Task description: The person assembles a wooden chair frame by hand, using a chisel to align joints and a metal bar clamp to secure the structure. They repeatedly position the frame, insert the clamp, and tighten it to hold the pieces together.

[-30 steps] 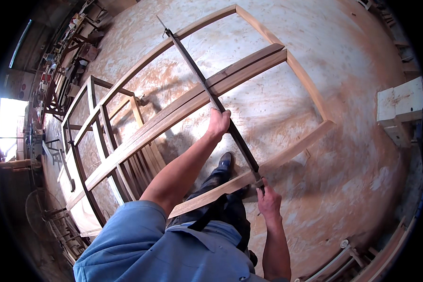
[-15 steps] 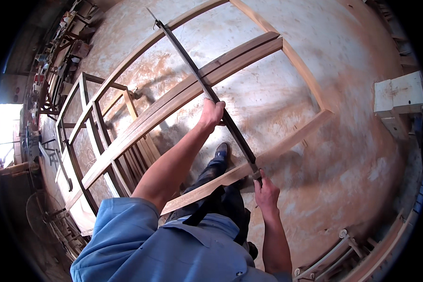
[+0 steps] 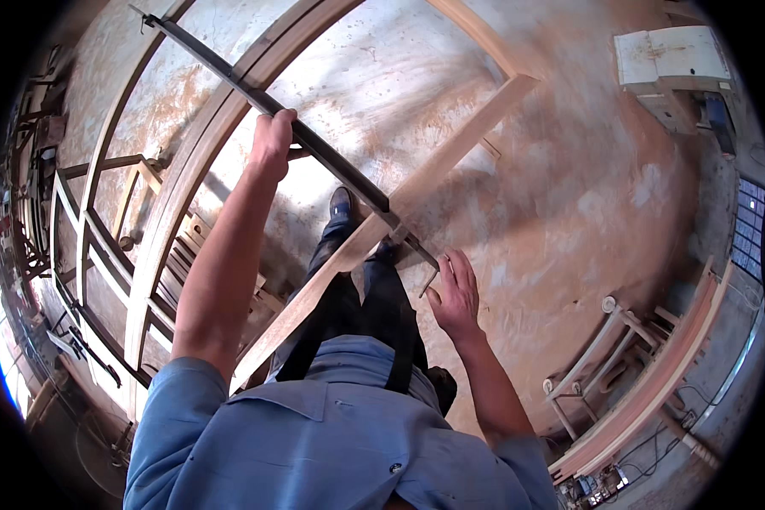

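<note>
A long dark bar clamp [image 3: 331, 158] lies across a large wooden frame, slanting from the upper left to just in front of me. My left hand [image 3: 274, 140] is wrapped round its bar, between the frame's double middle rail [image 3: 221, 110] and the near rail [image 3: 314, 285]. The clamp's jaw end meets the near rail, and its screw sticks out past it. At the end of that screw is a thin cross handle [image 3: 429, 282]. Beside it my right hand [image 3: 456, 297] has its fingers stretched out, the thumb at the handle's lower end.
Other wooden frames [image 3: 102, 229] stand at the left. On the right are a pale metal box [image 3: 671, 58], stacked long curved boards [image 3: 654, 391] and a small wooden rack [image 3: 599, 348]. My feet, one shoe [image 3: 341, 202] showing, are under the frame on a stained floor.
The view has turned and shifted, so the frame and clamp sit further left and higher. My right hand has moved from the clamp's jaw end to its screw handle; its fingers have straightened.
</note>
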{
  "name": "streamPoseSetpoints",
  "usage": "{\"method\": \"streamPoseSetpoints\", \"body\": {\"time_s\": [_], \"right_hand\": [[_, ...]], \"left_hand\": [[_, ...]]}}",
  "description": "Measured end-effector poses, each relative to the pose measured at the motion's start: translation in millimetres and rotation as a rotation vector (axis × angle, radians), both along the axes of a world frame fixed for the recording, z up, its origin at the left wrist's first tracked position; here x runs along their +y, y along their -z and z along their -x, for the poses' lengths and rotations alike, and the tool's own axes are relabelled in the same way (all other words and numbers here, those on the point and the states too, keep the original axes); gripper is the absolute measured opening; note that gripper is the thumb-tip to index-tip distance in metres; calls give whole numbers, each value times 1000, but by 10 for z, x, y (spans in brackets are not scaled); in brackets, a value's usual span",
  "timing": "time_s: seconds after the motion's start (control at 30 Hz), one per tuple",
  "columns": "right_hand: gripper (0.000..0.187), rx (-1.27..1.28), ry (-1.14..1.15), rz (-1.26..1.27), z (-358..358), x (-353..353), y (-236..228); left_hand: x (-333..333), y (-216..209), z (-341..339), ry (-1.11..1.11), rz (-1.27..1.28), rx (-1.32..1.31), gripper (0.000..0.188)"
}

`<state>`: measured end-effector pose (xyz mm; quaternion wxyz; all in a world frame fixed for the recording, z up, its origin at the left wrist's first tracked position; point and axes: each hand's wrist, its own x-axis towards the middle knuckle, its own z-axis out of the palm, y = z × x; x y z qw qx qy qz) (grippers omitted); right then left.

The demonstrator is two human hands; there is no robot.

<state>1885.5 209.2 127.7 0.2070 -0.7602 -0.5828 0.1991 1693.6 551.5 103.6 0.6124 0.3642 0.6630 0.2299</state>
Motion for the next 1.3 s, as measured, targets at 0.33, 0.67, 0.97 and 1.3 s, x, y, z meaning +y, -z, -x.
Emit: {"method": "streamPoseSetpoints", "body": {"time_s": [0.33, 0.67, 0.97, 1.3], "right_hand": [[17, 702, 471, -65, 136, -84, 376], [20, 1793, 1126, 158, 48, 106, 262], [29, 857, 773, 238, 120, -29, 429], [22, 1918, 1132, 321, -60, 107, 237]], "left_hand": [[13, 11, -16, -19, 9, 33, 22], [2, 59, -47, -51, -17, 86, 22], [-3, 27, -62, -46, -1, 72, 47], [4, 136, -26, -48, -54, 165, 36]]}}
